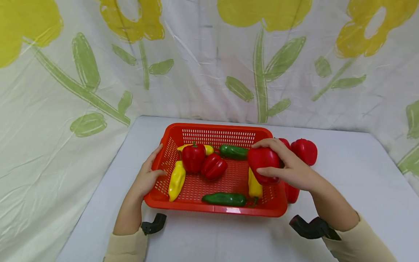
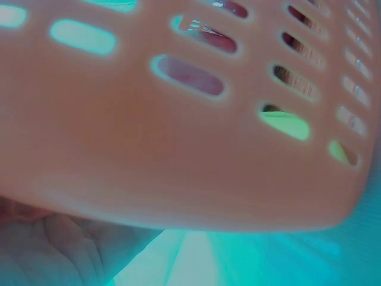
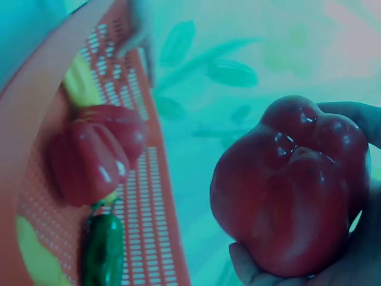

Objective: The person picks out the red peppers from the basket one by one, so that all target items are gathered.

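Observation:
My right hand (image 1: 294, 171) grips a red bell pepper (image 1: 264, 163) over the right side of a red plastic basket (image 1: 216, 208). The right wrist view shows that pepper's lobed end (image 3: 292, 190), with fingers and thumb around it. At the basket's left rim my left hand (image 1: 147, 178) holds on, thumb over the edge; in the left wrist view the basket's slotted wall (image 2: 149, 149) hides most of it. Inside lie two red bell peppers, one upright (image 1: 194, 157) and one tipped over (image 1: 214, 166), beside long yellow peppers (image 1: 177, 180) and green peppers (image 1: 224, 199).
To the right of the basket, more red bell peppers (image 1: 304, 151) rest on the white table (image 1: 347, 174), partly behind the right hand and the rim. A curtain (image 1: 203, 72) with painted yellow flowers hangs along the table's far edge. Both wrists carry black camera mounts (image 1: 309, 227).

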Tool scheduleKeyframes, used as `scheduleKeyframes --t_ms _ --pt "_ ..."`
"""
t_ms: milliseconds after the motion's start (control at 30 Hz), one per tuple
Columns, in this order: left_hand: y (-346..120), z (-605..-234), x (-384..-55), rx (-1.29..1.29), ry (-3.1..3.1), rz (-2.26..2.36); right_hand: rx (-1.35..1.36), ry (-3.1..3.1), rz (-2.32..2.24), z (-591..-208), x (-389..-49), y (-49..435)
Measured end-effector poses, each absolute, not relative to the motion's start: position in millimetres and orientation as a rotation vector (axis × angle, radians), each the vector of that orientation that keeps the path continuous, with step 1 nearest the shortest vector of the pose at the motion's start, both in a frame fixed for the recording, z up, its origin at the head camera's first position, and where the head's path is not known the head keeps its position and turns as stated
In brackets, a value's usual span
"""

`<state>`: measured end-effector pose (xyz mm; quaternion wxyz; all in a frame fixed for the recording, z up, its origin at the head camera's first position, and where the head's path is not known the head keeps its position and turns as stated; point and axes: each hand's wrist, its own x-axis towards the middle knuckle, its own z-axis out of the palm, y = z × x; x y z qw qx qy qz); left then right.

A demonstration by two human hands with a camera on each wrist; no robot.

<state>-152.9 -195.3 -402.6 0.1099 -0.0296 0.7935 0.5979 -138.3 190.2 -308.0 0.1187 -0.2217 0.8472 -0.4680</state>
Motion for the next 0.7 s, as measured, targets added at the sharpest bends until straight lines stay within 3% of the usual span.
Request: scheduleKeyframes --t_ms 700 --pt "-193.9 -403.1 -152.7 -0.104 2.315 1.772 -0.533 2.490 -1.696 -334.6 -116.2 226.6"
